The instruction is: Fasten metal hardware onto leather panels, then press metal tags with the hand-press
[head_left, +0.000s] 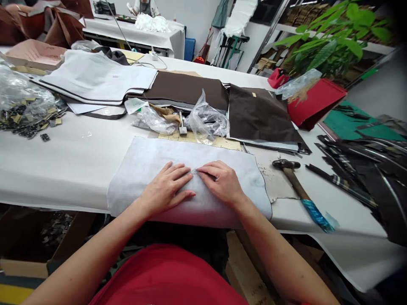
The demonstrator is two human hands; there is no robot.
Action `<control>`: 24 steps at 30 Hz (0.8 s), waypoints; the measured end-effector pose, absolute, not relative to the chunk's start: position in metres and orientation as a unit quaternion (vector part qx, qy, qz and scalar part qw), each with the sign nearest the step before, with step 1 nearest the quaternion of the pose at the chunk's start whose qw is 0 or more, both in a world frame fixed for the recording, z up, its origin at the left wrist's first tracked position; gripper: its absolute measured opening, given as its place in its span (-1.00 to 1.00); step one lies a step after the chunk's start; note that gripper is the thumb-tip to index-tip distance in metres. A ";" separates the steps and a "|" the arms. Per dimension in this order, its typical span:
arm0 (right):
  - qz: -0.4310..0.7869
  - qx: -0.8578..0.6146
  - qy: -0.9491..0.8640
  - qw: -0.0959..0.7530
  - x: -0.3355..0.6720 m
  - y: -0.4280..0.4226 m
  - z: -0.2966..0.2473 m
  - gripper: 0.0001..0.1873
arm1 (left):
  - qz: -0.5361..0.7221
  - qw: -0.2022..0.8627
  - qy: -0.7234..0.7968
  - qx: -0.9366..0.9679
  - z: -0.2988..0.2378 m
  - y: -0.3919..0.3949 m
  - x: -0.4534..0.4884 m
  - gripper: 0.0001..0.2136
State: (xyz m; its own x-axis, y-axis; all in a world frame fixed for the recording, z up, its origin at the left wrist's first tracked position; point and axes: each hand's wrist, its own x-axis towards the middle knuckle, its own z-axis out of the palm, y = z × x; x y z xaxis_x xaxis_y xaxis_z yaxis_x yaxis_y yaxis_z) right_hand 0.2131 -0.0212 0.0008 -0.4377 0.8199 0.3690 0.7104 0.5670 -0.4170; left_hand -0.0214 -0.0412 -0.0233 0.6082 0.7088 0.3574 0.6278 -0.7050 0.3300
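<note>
A pale grey fabric panel (149,165) lies on the white table (63,161) at its front edge. My left hand (167,186) rests flat on the panel, fingers stretched toward a small sparkly patch (193,172) at its middle. My right hand (221,180) lies on the panel just right of the patch, with its fingertips curled in against the patch. Both hands press on the fabric, almost touching each other.
A hammer (297,184) with a blue-wrapped handle lies to the right. Clear plastic bags (203,120) of parts sit behind the panel, dark brown panels (260,114) beyond. Black strips (365,165) pile at the right, small metal pieces (25,120) at the left, a red box (314,103) farther back.
</note>
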 end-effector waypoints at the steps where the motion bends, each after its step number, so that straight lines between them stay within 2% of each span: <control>1: 0.097 -0.454 -0.843 0.272 0.213 -0.021 0.000 -0.80 | 0.235 0.085 0.375 0.893 -0.023 -0.041 -0.021 -0.51; 6: 0.070 -0.457 -0.852 0.245 0.213 -0.019 0.001 -0.78 | 0.233 0.082 0.375 0.894 -0.022 -0.041 -0.021 -0.51; 14: 0.062 -0.420 -0.871 0.248 0.209 -0.019 -0.003 -0.73 | 0.245 0.082 0.375 0.890 -0.024 -0.041 -0.020 -0.53; 24: 0.125 -0.408 -0.860 0.279 0.213 -0.015 -0.006 -0.75 | 0.248 0.087 0.374 0.889 -0.025 -0.042 -0.021 -0.54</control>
